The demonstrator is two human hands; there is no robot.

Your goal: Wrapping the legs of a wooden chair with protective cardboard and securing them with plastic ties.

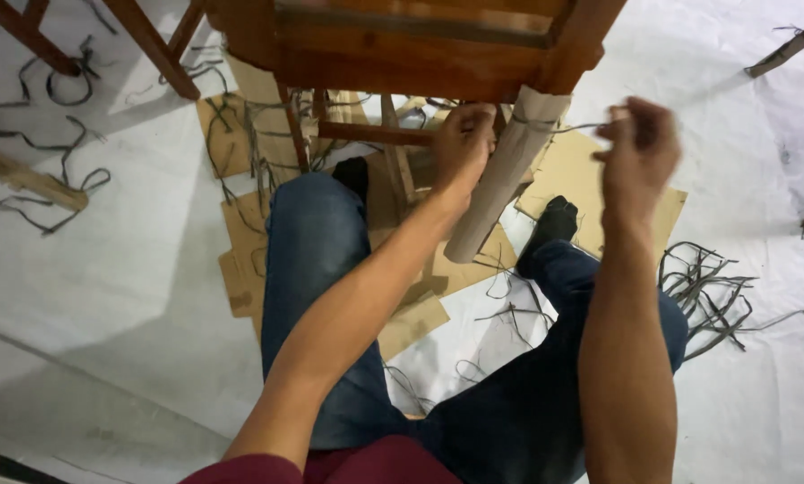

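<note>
We see the left hand gripping the wrapped chair leg, right hand pinching a taut cord beside it.

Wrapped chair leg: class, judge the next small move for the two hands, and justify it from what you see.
Probably pull the strand taut with the right hand. It runs from the cardboard-wrapped leg to that raised, closed hand, while the left hand presses the wrap just under the wooden frame; no knot is visible.
</note>
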